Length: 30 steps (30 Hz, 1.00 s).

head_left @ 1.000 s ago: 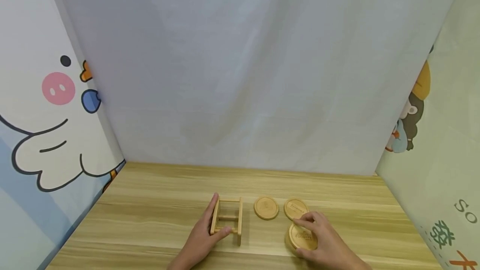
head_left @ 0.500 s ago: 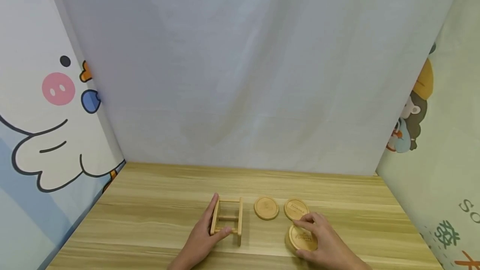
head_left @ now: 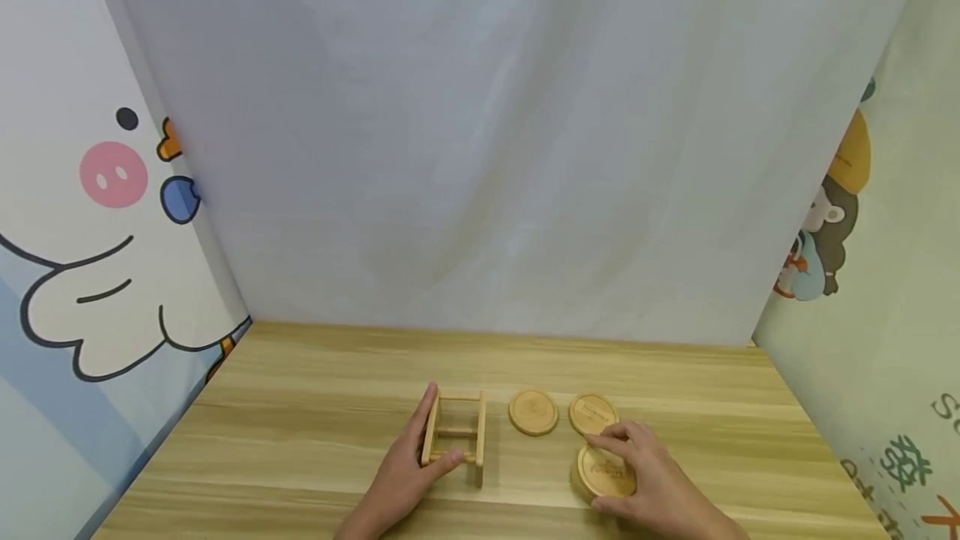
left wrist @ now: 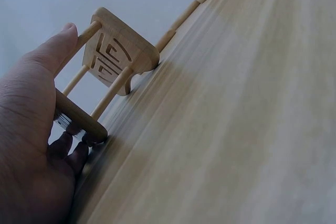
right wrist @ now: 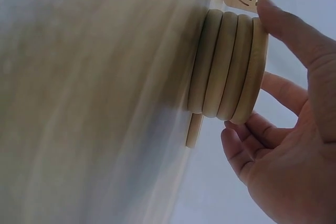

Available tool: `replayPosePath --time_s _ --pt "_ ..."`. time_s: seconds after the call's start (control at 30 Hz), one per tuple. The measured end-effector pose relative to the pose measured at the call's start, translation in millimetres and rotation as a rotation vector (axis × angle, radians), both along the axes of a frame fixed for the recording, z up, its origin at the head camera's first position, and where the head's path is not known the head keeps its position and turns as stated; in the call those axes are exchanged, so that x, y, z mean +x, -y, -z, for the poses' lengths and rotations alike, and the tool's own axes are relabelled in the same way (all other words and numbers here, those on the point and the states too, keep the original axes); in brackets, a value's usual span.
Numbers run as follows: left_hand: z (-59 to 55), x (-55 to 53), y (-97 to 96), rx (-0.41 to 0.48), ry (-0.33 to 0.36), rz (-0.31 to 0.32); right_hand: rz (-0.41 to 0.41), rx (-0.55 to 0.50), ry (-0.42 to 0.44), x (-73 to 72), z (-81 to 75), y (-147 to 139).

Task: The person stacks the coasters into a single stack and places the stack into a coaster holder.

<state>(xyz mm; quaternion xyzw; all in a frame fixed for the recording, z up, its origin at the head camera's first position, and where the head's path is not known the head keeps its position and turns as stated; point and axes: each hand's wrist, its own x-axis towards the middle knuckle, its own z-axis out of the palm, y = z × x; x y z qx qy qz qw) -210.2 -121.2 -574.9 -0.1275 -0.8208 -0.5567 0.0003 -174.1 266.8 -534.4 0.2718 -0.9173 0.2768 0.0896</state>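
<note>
My left hand (head_left: pixel 399 475) grips a small wooden coaster rack (head_left: pixel 481 438), its thumb over a near rod and its fingers behind the left side panel. The rack stands on the table, and its cut-out pattern faces my hand in the left wrist view. Over to the right, my right hand (head_left: pixel 654 483) pinches the top round wooden coaster (right wrist: pixel 257 66) of a stack (right wrist: pixel 212 61) by its edge, thumb on one side and fingers on the other. That coaster still lies flush on those beneath, and engraved lettering marks its face.
Two single coasters lie flat on the wood-grain table (head_left: pixel 337 407): a left coaster (head_left: pixel 533 412) beside the rack, and a right coaster (head_left: pixel 591 412) just behind the stack. A pale cloth (head_left: pixel 480 148) hangs along the back edge, with cartoon-printed panels at both sides.
Both hands keep their places on the rack and the stack. The head view has shifted very slightly.
</note>
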Motion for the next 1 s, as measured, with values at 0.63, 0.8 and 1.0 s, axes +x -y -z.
replayPosePath --time_s 0.63,0.8,1.0 --pt "5.8 6.6 0.1 0.058 0.036 0.032 0.137 -0.033 -0.094 -0.7 4.1 8" --pt "6.2 6.1 0.3 0.078 0.028 0.033 0.216 -0.061 -0.093 -5.5 1.5 12" --pt "0.8 -1.6 -0.9 0.043 0.003 0.02 0.275 -0.092 -0.109 -18.3 -8.4 14"
